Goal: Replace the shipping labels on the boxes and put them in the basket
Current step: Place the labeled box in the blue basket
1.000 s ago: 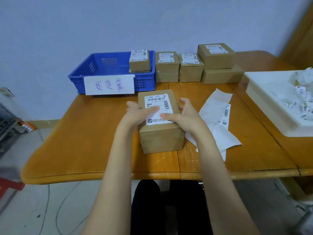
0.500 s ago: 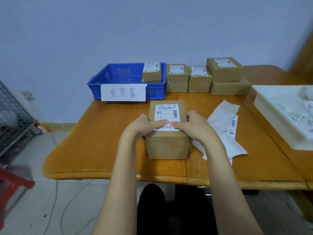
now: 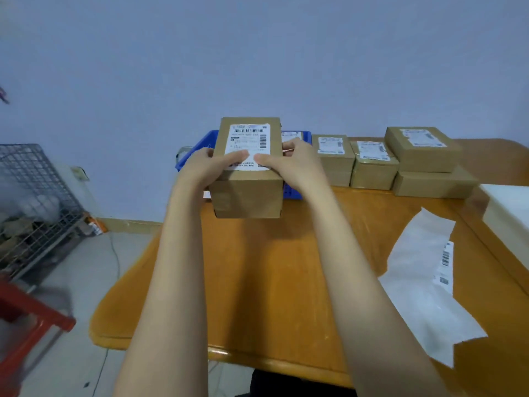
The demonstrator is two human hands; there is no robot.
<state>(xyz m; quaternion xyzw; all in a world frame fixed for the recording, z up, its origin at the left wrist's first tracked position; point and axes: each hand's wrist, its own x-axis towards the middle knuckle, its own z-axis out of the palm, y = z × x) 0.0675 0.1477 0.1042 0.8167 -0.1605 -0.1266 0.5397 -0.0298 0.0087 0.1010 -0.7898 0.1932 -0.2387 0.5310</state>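
Cardboard box (image 3: 247, 193) with white shipping label (image 3: 249, 146) gripped by left hand (image 3: 204, 167) and right hand (image 3: 289, 164), fingers (image 3: 234, 156) clamped on it, before blue basket (image 3: 294, 193).

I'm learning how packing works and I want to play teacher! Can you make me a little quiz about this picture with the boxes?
1. True or false: the labelled box is lying flat on the wooden table.
2. Which holds the box? A) only the left hand B) only the right hand C) both hands
3. Fill in: behind the held box is a ____ coloured basket.

Key
1. False: it is held up above the table.
2. C: one hand grips each side, thumbs on the white label.
3. Blue.
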